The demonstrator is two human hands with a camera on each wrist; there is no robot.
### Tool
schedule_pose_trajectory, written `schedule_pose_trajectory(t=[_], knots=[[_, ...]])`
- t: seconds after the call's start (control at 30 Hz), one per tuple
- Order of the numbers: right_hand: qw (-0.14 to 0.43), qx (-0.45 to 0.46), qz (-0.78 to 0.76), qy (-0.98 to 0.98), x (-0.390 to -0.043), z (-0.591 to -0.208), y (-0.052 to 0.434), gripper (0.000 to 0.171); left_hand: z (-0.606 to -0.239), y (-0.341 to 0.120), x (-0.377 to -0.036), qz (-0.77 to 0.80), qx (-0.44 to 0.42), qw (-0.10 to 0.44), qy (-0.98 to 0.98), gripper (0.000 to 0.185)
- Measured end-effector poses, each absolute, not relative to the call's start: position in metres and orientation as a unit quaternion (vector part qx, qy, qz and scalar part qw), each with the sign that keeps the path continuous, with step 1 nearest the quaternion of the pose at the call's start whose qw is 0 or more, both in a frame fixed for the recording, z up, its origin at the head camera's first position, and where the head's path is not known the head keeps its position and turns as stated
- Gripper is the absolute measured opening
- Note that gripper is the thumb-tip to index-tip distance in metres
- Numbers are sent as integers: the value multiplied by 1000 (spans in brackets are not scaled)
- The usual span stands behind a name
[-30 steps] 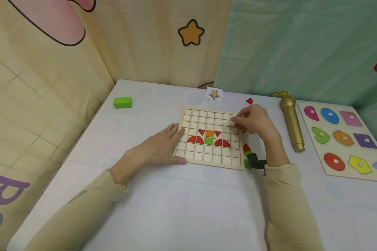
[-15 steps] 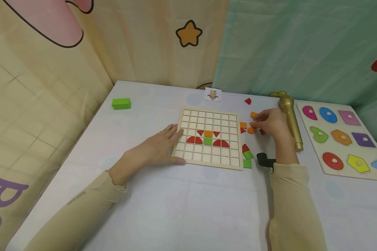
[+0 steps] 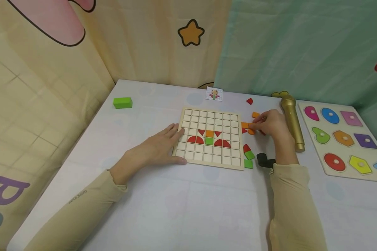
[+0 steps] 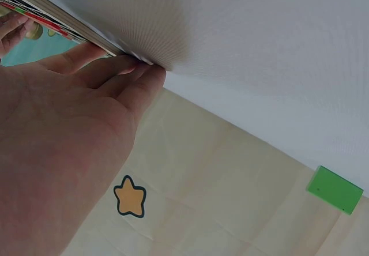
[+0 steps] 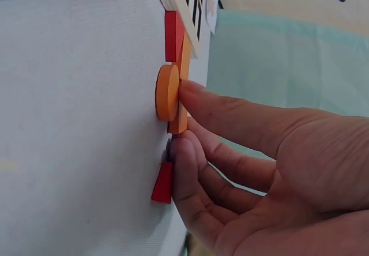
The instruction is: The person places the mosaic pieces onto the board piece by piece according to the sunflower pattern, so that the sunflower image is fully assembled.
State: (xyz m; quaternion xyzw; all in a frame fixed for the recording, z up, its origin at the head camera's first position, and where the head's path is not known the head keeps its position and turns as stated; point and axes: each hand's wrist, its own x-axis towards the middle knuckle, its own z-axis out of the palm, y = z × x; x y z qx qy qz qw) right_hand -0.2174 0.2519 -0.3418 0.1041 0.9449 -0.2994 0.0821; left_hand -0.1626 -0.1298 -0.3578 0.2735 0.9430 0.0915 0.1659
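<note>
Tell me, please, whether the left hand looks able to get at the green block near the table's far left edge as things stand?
Probably yes. The left hand rests flat against the grid board, holding nothing, and the table between it and the green block looks bare, though it would have to let go of the board.

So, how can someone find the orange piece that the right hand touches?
Start at the wooden grid board; loose pieces lie beside its right edge. The right hand touches the orange square piece there. Its neighbours are a round orange piece and red pieces.
</note>
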Motion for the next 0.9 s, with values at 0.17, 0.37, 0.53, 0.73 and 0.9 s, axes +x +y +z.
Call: schedule_pose_trajectory(t=[0.17,0.37,0.53,0.73,0.9], knots=[[100,111,-301,942,-218,-342,252,34,-359,-129,-163,89,272,170,943,117],[98,122,-302,940,-218,-340,249,36,-357,-129,-163,88,271,168,944,117],[109,137,-296,939,-218,-339,249,34,-356,-129,-163,88,274,167,943,117],[100,122,-295,943,-219,-339,251,36,-356,-128,-163,87,272,167,944,117],[91,83,-306,944,-217,-330,250,41,-357,-128,-164,89,273,169,943,116]])
